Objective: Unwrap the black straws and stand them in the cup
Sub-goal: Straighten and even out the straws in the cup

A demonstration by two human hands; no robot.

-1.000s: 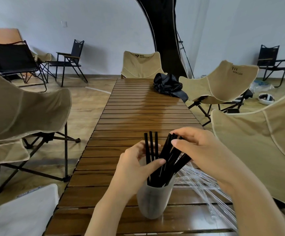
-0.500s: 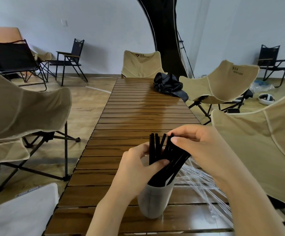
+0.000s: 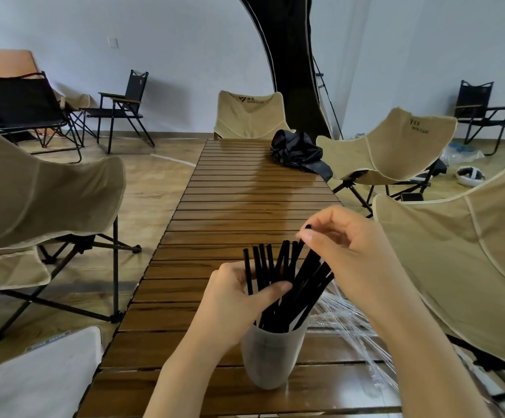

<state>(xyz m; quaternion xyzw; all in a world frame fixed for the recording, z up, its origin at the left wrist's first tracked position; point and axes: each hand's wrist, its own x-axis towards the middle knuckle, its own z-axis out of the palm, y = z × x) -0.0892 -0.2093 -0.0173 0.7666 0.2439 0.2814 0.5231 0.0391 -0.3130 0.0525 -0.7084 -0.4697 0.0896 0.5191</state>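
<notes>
The far beige chair (image 3: 246, 116) and the right beige chair (image 3: 396, 146) each bore "WATER CLEAR" in dark print

Indoor room furnished like a campsite lounge.
A long slatted wooden tabletop (image 3: 245, 191) runs down the middle, ringed by beige folding camp chairs (image 3: 390, 146). Black folding chairs (image 3: 121, 107) stand along plain white walls (image 3: 169, 55). A dark, tent-like fabric arch (image 3: 287, 70) rises behind the far end. The floor (image 3: 160, 182) is wood-look planking, and a crumpled black bag (image 3: 299, 152) lies on the tabletop's far end.
</notes>
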